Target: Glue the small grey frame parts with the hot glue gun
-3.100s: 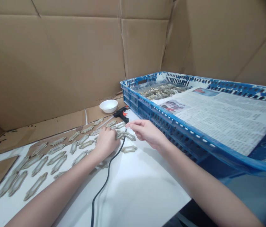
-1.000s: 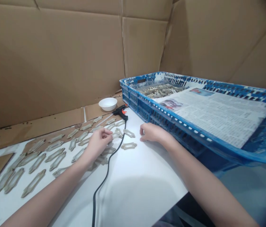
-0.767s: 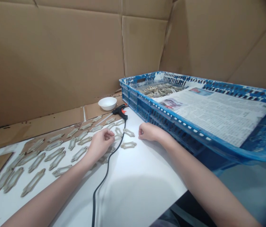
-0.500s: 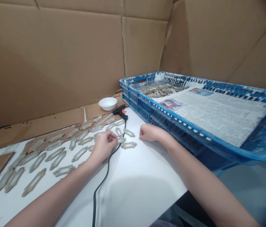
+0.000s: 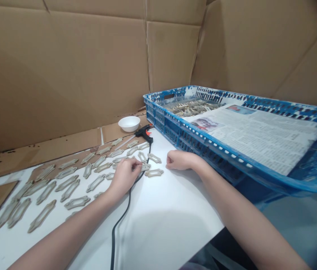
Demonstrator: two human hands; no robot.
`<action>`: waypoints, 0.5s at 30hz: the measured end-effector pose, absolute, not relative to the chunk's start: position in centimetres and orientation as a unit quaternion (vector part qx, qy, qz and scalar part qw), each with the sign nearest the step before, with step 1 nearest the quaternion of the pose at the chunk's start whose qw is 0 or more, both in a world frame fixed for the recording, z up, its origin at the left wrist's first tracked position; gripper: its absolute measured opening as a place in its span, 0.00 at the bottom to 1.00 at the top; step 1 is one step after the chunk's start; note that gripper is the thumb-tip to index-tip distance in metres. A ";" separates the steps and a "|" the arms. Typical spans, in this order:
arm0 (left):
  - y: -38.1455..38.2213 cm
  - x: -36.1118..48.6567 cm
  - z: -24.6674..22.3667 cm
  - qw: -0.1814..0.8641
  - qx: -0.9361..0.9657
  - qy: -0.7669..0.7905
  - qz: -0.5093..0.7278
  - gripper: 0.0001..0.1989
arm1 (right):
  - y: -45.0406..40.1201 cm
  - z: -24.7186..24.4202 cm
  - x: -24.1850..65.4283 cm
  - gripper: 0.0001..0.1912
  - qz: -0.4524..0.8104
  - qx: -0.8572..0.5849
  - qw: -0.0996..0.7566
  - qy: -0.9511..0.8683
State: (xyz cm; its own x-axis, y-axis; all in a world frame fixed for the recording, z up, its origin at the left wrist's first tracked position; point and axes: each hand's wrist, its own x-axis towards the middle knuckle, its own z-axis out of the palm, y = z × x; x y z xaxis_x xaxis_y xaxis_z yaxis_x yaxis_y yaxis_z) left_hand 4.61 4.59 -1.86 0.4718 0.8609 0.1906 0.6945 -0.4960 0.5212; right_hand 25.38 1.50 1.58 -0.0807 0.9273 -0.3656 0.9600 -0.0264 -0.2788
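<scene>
A white tabletop (image 5: 169,221) carries rows of beige openwork plates (image 5: 154,173), a hot glue gun (image 5: 144,132) and its black cord (image 5: 120,213)

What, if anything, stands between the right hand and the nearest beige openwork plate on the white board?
Nothing visible: only bare white board separates the right hand from the beige openwork plate. The black cord runs on the plate's far side, by the left hand.

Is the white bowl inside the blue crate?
No, the white bowl sits on the brown cardboard, outside the blue plastic crate.
</scene>
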 end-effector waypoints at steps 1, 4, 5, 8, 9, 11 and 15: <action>4.5 4.6 -1.8 0.187 0.837 0.466 0.219 0.11 | 1.4 1.7 25.3 0.12 -0.238 0.675 0.032 0.698; 4.5 4.6 -1.9 0.172 0.841 0.461 0.223 0.10 | 1.1 2.2 25.1 0.11 -0.255 0.666 0.013 0.701; 4.4 4.6 -1.9 0.164 0.846 0.455 0.226 0.10 | 1.0 2.4 25.0 0.11 -0.262 0.664 0.003 0.701; 4.4 4.6 -2.0 0.127 0.869 0.422 0.223 0.10 | 0.8 2.8 24.7 0.10 -0.286 0.653 -0.031 0.701; 4.3 4.6 -2.0 0.112 0.877 0.413 0.219 0.10 | 0.7 3.0 24.6 0.10 -0.296 0.648 -0.044 0.700; 4.3 4.5 -2.0 0.088 0.885 0.404 0.214 0.11 | 0.6 3.1 24.5 0.10 -0.315 0.636 -0.074 0.701; 4.1 4.4 -1.9 0.059 0.894 0.386 0.219 0.10 | 0.5 3.2 24.2 0.11 -0.344 0.605 -0.137 0.705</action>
State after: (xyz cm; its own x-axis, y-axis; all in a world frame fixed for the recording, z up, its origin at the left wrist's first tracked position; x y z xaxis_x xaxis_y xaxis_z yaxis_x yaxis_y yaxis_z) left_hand 4.45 4.15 -1.91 0.6060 0.7165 0.3455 0.6646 -0.6948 0.2750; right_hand 24.16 0.54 3.18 -0.2298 0.9471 -0.2240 0.7587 0.0302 -0.6508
